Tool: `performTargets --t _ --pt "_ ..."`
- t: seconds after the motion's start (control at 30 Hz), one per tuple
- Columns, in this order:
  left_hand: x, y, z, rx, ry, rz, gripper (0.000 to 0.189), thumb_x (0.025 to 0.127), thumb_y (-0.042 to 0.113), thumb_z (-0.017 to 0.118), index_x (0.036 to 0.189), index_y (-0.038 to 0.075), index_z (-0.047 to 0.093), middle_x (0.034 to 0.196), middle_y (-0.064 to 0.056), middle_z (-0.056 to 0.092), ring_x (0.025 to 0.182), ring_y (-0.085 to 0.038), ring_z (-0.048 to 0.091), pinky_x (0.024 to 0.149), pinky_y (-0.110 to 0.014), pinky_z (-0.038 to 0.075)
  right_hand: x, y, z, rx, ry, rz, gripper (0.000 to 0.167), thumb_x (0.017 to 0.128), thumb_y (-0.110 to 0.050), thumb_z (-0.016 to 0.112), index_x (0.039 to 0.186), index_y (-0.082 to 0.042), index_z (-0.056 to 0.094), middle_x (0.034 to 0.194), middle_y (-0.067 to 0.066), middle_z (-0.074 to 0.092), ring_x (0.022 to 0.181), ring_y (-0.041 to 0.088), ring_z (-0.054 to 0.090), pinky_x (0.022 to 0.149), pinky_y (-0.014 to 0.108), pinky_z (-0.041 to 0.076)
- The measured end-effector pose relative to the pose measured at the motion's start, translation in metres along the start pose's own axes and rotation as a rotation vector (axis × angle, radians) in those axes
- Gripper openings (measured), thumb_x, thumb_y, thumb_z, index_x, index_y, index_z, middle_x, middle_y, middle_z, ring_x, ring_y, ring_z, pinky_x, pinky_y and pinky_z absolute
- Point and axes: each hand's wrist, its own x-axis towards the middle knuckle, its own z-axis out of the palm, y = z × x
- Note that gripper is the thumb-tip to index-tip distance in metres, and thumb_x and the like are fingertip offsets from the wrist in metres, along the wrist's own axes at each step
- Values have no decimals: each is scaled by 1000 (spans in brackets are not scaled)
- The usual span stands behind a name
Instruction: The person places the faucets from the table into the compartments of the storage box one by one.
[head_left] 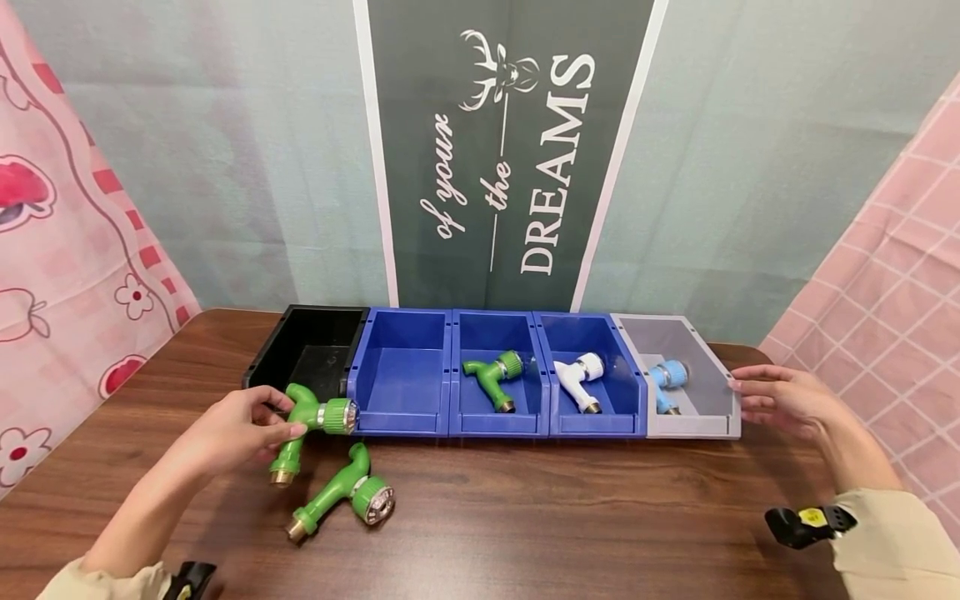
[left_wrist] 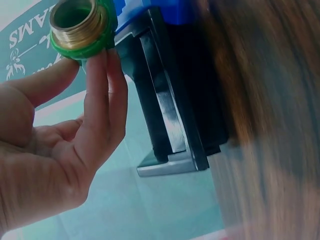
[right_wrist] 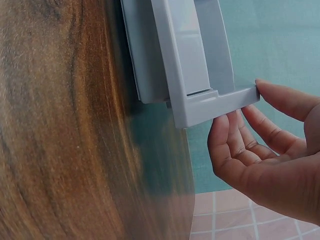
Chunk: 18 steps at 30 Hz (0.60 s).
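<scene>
My left hand (head_left: 251,425) pinches a green faucet (head_left: 303,429) between thumb and fingers, in front of the black bin (head_left: 258,367). In the left wrist view the faucet's threaded brass end (left_wrist: 77,32) faces the camera. Just below that hand a second green faucet (head_left: 341,492) lies on the table. At the far right my right hand (head_left: 787,400) holds the side rim of the grey bin (head_left: 693,427), thumb on its top edge and fingertips against its outer side. Inside that bin lies a light blue faucet (head_left: 670,375).
Three blue bins stand in a row between the black and grey ones. The left blue bin (head_left: 408,375) shows a bare floor, the middle holds a green faucet (head_left: 493,379), the right a white faucet (head_left: 579,381). A printed curtain (head_left: 322,167) hangs behind the wooden table (head_left: 562,517).
</scene>
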Motion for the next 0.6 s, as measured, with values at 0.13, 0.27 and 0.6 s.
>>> performTargets --t 0.13,0.27,0.6 --pt "3 6 2 -16 6 -11 38 85 15 65 106 -12 47 73 -7 56 62 -19 56 56 -34 53 0 0 0 5 -6 -5 19 89 -2 56 85 -17 66 79 2 65 69 16 63 63 32 54" --pt "6 11 4 -10 12 -14 37 86 15 65 106 -11 47 74 -7 57 62 -19 57 56 -34 53 0 1 0 -3 -3 -4 18 89 -2 57 85 -18 66 79 2 65 69 16 63 63 32 54" --pt "21 28 11 -55 20 -4 37 85 13 66 105 -11 47 77 -10 57 63 -18 59 60 -37 55 1 1 0 -18 16 11 19 89 -3 57 84 -19 65 79 1 64 69 17 63 63 32 54"
